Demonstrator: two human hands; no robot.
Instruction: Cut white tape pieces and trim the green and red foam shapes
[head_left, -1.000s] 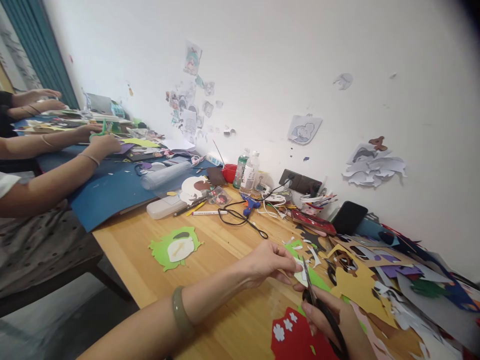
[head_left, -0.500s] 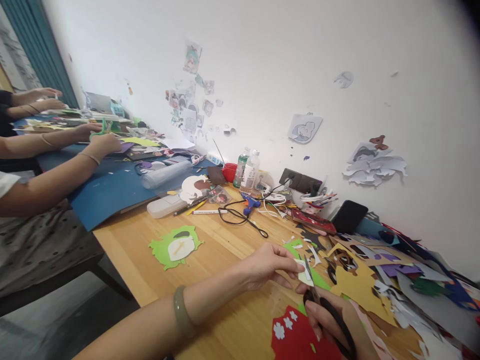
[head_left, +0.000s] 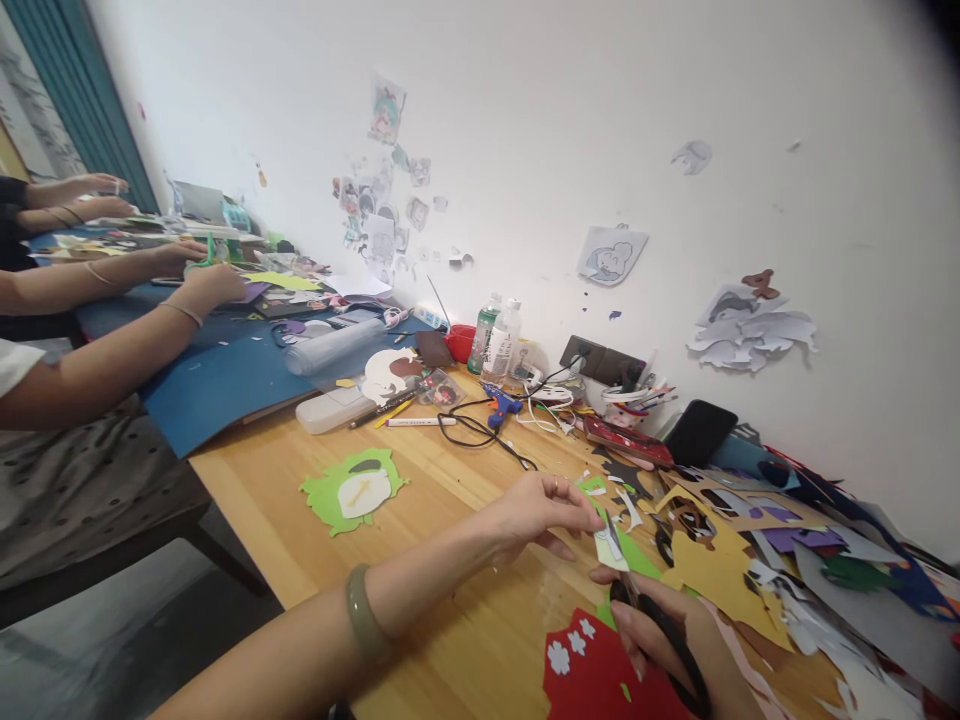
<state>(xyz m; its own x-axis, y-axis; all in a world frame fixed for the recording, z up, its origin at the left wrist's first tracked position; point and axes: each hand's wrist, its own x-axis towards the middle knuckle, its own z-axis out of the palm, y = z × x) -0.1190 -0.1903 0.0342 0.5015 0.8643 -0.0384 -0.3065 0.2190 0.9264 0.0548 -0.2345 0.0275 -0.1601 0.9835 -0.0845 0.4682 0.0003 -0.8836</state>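
The left hand (head_left: 541, 510) pinches a small pale paper piece (head_left: 609, 549) between thumb and fingertips, just above the wooden table (head_left: 465, 640). The right hand (head_left: 675, 650) is closed around the black handles of scissors (head_left: 645, 615), whose blades meet the paper. Below lies a red sheet with white flowers (head_left: 592, 670); to the right, a heap of coloured scraps (head_left: 757, 570). Farther left sit a green cutout (head_left: 352, 492) and another person's arms (head_left: 112, 340).
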